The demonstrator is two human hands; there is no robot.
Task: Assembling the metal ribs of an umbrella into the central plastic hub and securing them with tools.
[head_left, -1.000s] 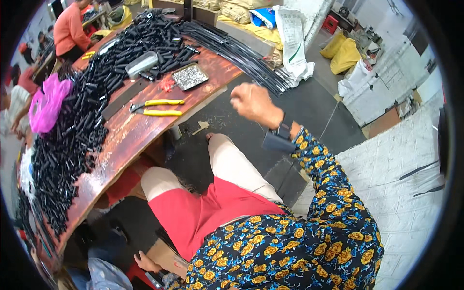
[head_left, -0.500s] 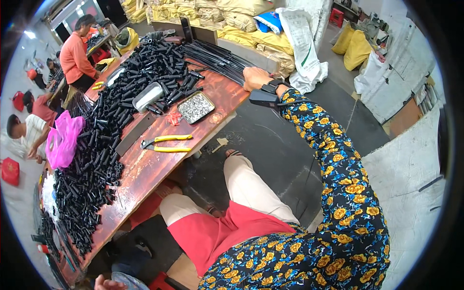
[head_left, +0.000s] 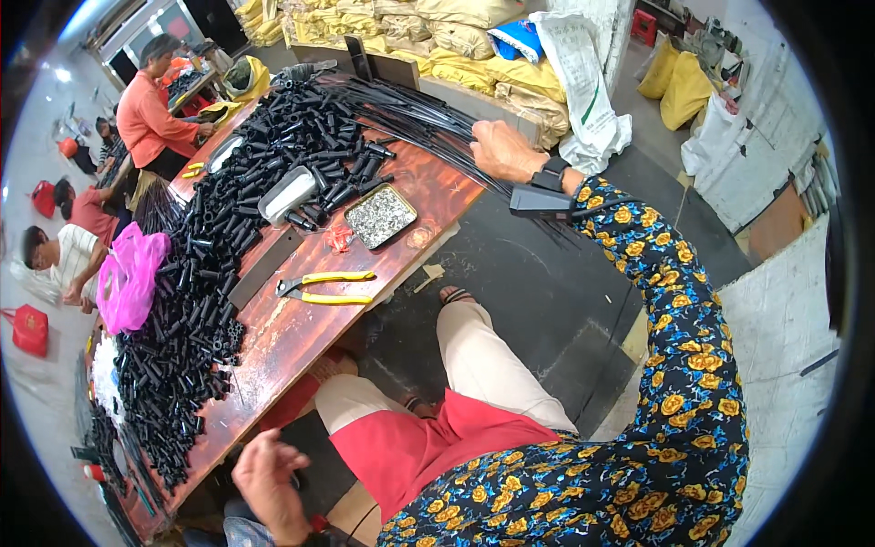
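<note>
My right hand [head_left: 508, 151] reaches to the far right end of the table, its fingers closed around thin black rods [head_left: 412, 108]. The rods lie in a long bundle, and their ends stick out past the table edge below my wrist. My left hand [head_left: 271, 483] is raised off the table's near edge, fingers loosely bent and apart, with nothing visible in it. A large heap of short black tubes [head_left: 196, 301] covers the far side of the table. Yellow-handled cutting pliers [head_left: 328, 288] lie on the bare wood in front of the heap.
A tray of small metal pieces [head_left: 381, 217], a clear plastic box [head_left: 287, 194] and a flat metal bar [head_left: 264, 267] rest on the table [head_left: 301, 339]. A pink plastic bag [head_left: 132, 276] sits on the heap's left. Several people work beyond; yellow sacks [head_left: 456, 44] are stacked behind.
My left hand has risen into view from the lower edge. My right hand has shifted slightly right along with the rods, whose ends now show past the table edge. The view has turned a little.
</note>
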